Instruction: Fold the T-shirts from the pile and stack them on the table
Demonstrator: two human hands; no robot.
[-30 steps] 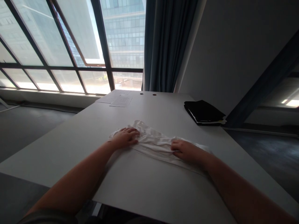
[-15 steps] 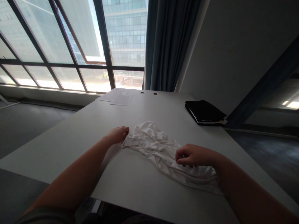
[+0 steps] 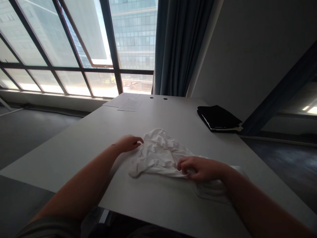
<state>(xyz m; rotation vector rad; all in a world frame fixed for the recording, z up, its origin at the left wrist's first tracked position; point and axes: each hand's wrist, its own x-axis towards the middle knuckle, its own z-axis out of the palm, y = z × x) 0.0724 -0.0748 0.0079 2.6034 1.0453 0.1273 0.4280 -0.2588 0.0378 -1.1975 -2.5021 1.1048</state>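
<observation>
A crumpled white cloth [image 3: 158, 153], soft like a thin garment, lies across the near half of the table; its exact kind cannot be made out. At its upper left edge is my left hand [image 3: 128, 143], thumb and forefinger a little apart and the fingertips at the fabric. One loose corner of the cloth droops toward me below that hand. My right hand [image 3: 198, 168] is over the cloth's right part with its fingers curled round a fold. The right forearm hides some of the fabric behind it.
The white table [image 3: 153, 195] reaches away toward the windows. A black folder [image 3: 219, 117] with papers inside lies near its right edge. Paper sheets [image 3: 130, 105] rest at the far left, beside two round holes. A blue curtain [image 3: 183, 49] hangs beyond the far edge.
My left hand has let go of the cloth's left corner and moved slightly right, with its fingers loosened. That corner has dropped toward me. My right hand has shifted left, pulling fabric along.
</observation>
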